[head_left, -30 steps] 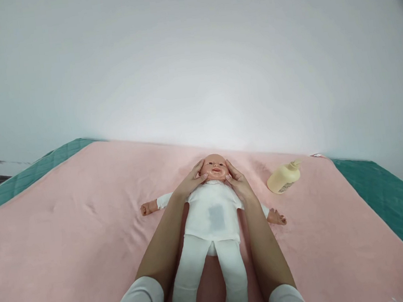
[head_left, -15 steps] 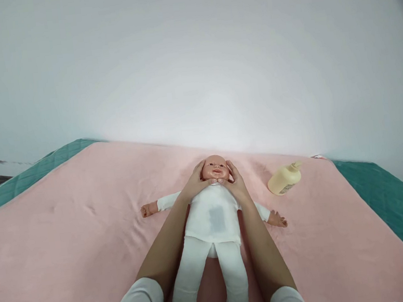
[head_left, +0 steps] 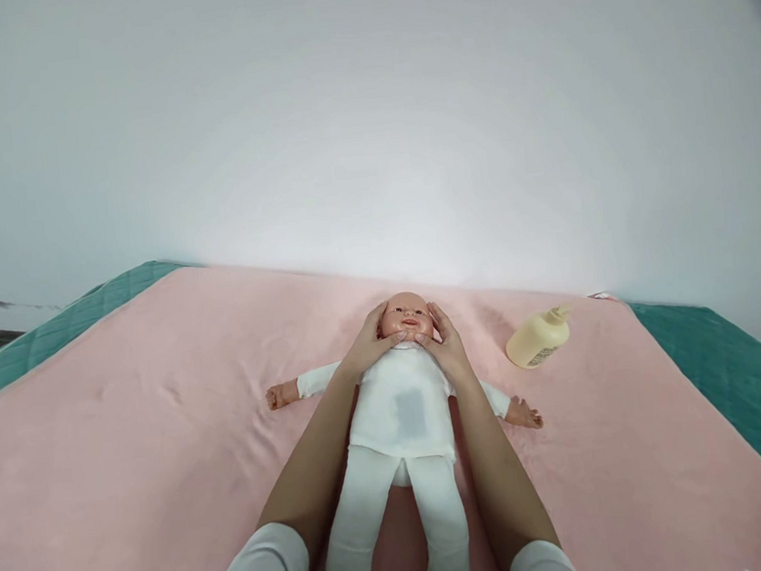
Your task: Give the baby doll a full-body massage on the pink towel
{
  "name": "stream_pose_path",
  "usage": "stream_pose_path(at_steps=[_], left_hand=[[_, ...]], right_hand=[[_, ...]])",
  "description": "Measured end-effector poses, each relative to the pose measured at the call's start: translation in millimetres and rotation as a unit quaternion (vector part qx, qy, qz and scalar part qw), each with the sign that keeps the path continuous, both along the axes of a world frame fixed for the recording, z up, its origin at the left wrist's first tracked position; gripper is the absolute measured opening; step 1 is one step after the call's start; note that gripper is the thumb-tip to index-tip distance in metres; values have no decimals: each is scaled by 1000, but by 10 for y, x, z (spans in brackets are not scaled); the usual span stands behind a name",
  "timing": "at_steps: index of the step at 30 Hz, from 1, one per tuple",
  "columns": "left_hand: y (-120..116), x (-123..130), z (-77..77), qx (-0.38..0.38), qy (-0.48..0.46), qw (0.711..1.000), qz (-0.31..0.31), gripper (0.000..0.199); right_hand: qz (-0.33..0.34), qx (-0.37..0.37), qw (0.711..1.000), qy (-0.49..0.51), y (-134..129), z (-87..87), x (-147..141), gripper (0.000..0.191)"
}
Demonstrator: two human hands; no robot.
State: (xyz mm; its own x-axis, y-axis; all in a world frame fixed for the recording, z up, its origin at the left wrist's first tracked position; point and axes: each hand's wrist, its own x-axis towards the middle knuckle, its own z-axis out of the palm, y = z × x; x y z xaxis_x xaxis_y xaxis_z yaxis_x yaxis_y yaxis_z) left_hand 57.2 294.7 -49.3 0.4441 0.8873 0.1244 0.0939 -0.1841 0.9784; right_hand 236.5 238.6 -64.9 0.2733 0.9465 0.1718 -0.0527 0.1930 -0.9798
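Observation:
A baby doll (head_left: 400, 402) lies on its back on a pink blanket (head_left: 128, 424), its head away from me and its arms spread out. Its body and limbs are white cloth, with a grey patch on the chest. My left hand (head_left: 370, 342) cups the left side of the doll's head, and my right hand (head_left: 448, 340) cups the right side. Both thumbs rest along the chin and lower cheeks, while the other fingers curl round the sides of the head, their tips partly hidden.
To the right of the doll, a pale yellow pump bottle (head_left: 536, 341) lies tilted on the blanket. A green quilted cover (head_left: 740, 373) shows beyond the blanket's edges. Behind stands a plain white wall (head_left: 362, 123).
My thumbs have shifted slightly upward along the doll's chin and lower cheeks. The doll and the bottle lie as before.

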Motion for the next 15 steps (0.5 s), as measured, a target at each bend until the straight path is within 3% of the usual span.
stream_pose_path(at_steps=[7,15], left_hand=[[43,-45,-25,0,16,1000,-15,87],[10,-65,67,-6,-10,999,-34,81]], right_hand=[[19,18,998,65,29,-66,55,84],[58,0,984,166,66,-126,121,74]])
